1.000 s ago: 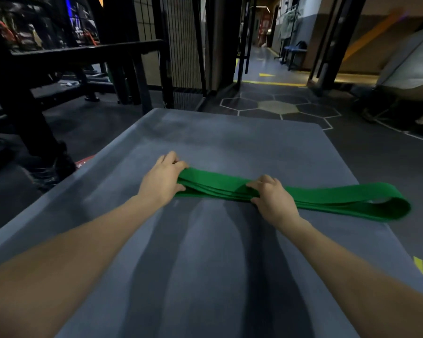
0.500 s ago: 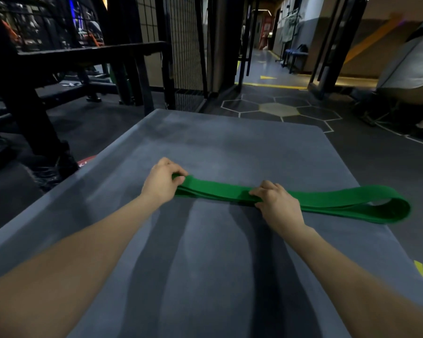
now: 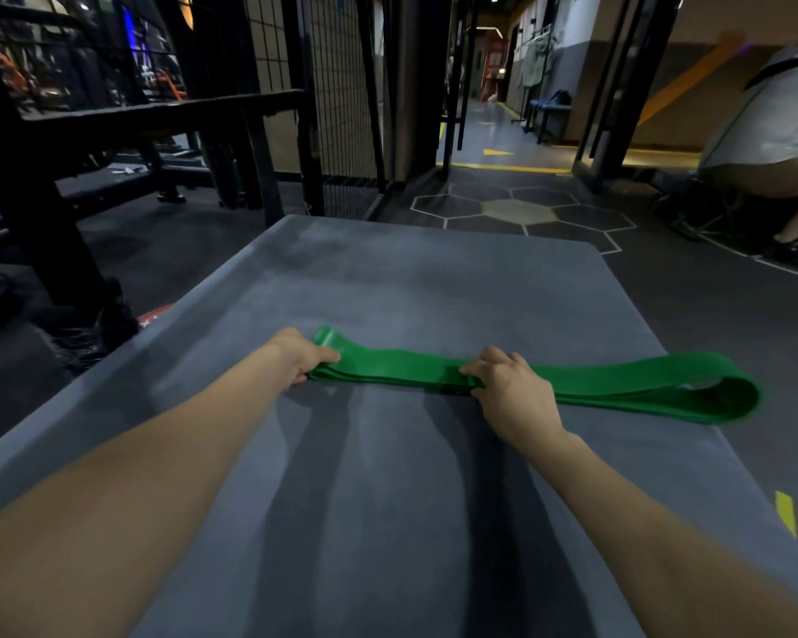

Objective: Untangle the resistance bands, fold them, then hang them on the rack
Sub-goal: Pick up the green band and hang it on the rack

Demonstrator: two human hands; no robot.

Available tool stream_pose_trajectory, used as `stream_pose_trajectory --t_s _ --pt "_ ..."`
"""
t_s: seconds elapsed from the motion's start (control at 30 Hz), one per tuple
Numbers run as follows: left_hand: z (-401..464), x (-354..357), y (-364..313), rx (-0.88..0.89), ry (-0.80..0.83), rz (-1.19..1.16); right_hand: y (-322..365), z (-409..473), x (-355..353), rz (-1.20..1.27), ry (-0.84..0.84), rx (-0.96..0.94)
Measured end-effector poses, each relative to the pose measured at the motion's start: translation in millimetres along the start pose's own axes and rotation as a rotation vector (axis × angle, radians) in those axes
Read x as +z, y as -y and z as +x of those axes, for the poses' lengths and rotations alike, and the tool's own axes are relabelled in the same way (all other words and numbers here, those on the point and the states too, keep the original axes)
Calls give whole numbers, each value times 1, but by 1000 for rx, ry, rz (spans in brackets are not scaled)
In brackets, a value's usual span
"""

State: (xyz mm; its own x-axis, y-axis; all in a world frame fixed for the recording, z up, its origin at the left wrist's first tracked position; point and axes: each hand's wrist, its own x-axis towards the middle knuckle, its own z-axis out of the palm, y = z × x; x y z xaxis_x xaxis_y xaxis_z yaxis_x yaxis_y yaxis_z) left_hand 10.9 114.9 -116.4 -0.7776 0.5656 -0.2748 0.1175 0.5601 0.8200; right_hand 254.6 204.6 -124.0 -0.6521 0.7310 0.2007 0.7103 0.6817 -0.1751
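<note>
A wide green resistance band [image 3: 627,384] lies flat in layers across a grey mat [image 3: 388,278], running left to right. Its right loop bulges open near the mat's right edge. My left hand [image 3: 298,354] pinches the band's left end, thumb on top, with a short green tip sticking out past my fingers. My right hand [image 3: 510,391] grips the band near its middle, fingers curled over the stacked layers.
A black metal rack frame [image 3: 157,112] and wire mesh panel [image 3: 337,85] stand beyond the mat's far left. A person in a white shirt [image 3: 775,131] crouches at the far right. Dark floor with hexagon markings [image 3: 519,211] lies past the mat.
My left hand has slid slightly back along the band, so the folded left tip now shows beyond my fingers. My right hand keeps its grip at the middle.
</note>
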Motion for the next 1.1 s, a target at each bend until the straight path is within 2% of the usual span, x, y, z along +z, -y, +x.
stream_pose_trajectory --t_s 0.23,0.37,0.57,0.7,0.8,0.87,0.93,1.0,1.1 --pt "-30 -6 -13 -20 180 -373 2 -3 -2 37 -1 2" --pt "-51 -26 -31 15 152 -343 17 -8 -17 128 -5 -14" --pt "-91 -41 -69 55 181 -403 76 -7 -47 238 -82 -172" --pt "-116 -26 -101 113 259 -492 81 -9 -60 256 -226 -87" --pt "-129 -11 -111 190 455 -581 55 -9 -72 358 -339 20" --pt "-128 9 -105 298 482 -480 31 -8 -79 434 -376 124" --pt "-120 34 -91 411 327 -189 9 -9 -84 510 -399 174" --pt "-114 63 -76 429 275 -22 -10 -9 -86 556 -401 210" --pt "-105 106 -57 430 323 93 -34 -10 -86 616 -393 310"
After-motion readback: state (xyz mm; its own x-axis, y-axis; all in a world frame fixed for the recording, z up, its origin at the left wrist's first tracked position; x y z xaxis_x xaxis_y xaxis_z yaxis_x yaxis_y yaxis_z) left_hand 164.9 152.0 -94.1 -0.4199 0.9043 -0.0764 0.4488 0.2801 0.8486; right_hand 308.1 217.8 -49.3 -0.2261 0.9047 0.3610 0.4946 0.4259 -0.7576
